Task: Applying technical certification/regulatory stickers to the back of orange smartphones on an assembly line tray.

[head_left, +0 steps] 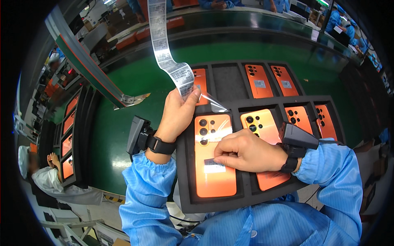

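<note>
My left hand (pixel 175 114) is closed on the lower end of a long strip of silvery printed labels (pixel 161 47) that hangs from above. A bare piece of clear backing film (pixel 216 105) trails from that hand. With fingers curled in a pinch, my right hand (pixel 252 152) holds the edge of a small silvery label (pixel 214 167) against the back of an orange phone (pixel 215 183). This phone lies camera side up in the nearest left slot of a black foam tray (pixel 246 201). Another orange phone (pixel 262 119) lies beside it, partly hidden by my right hand.
Several more orange phones (pixel 259 76) sit in the tray, some with labels. One back slot (pixel 225 84) shows bare foam. The tray rests by a green conveyor belt (pixel 111 151). A metal post (pixel 82 57) rises at left. Another person (pixel 61 180) is near stacked trays (pixel 78 151).
</note>
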### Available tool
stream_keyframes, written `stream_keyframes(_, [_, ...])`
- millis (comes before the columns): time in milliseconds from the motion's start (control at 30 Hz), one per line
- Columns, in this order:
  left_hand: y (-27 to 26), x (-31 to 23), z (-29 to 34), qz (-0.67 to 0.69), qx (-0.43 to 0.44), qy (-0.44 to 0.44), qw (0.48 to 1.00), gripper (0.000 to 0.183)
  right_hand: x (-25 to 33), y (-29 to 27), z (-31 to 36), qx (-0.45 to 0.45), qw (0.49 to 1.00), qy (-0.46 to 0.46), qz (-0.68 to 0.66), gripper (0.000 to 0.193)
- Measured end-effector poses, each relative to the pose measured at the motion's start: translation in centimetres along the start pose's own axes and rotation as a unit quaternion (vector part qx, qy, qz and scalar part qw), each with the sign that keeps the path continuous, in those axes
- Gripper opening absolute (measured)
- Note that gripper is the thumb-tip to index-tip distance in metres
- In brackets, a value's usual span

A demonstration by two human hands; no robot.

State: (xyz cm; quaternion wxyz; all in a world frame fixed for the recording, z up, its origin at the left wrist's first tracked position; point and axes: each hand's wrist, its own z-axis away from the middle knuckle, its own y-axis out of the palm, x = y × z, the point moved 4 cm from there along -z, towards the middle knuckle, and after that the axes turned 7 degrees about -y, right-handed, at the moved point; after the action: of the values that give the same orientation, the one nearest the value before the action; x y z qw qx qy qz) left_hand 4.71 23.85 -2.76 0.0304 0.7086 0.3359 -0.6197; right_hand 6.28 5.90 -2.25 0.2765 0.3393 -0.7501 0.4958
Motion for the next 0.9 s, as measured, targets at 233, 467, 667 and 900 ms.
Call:
stream_keyframes(233, [0.3,-0.4,0.0,0.017,-0.001,0.007,1.0,0.017,2.1,0.2,0.0,0.023,0.929,-0.188,0.317,0.035])
stream_keyframes(467, [0.1,-0.3,-0.1,0.037,-0.015,-0.016,0.999,0.014,0.2,-0.9,-2.3,-0.031,0.876,-0.185,0.445,0.047])
stream_keyframes(667, [-2.5,-2.1,1.9,0.079,0.111,-0.019,0.991,0.015,0.3,-3.7,-1.5,-0.131,0.909,-0.185,0.349,0.059])
stream_keyframes(900, [-6.0,-5.3,10.5,0.089,0.447,-0.184,0.871,0.023,-0.5,-1.9,-1.4,-0.083,0.965,-0.149,0.2,0.036])
